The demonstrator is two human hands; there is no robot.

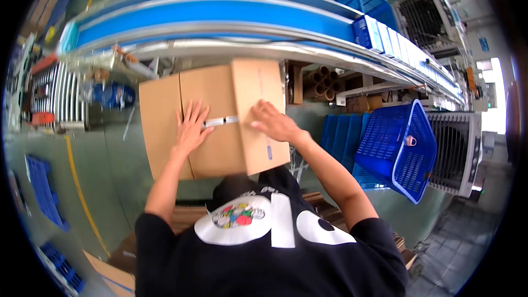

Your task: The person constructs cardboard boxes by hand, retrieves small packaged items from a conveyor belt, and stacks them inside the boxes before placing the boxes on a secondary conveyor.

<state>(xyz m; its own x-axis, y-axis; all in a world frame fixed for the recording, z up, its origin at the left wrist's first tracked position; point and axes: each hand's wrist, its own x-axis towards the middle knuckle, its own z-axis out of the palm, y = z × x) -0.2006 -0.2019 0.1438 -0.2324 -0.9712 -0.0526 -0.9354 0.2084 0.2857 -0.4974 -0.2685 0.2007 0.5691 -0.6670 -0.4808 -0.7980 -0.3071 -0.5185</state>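
A brown cardboard box point(212, 154) lies in front of me, below the conveyor. My left hand point(191, 129) rests on its upper face with the fingers spread, holding nothing. On the box's right-hand panel point(258, 88) lies my right hand point(272, 122), fingers stretched and slightly blurred, thumb apart. Between the two hands runs a short pale strip point(223, 121) with dark marks; I cannot tell whether it is tape or a gap. The inside of the box is hidden.
A blue belt conveyor point(209, 19) crosses beyond the box, carrying a row of blue-and-white cartons point(379, 35) at its right. A blue plastic basket point(393, 148) stands to my right, near cardboard tubes point(322, 83). Roller track point(58, 96) lies left. Flat cardboard point(190, 217) lies near me.
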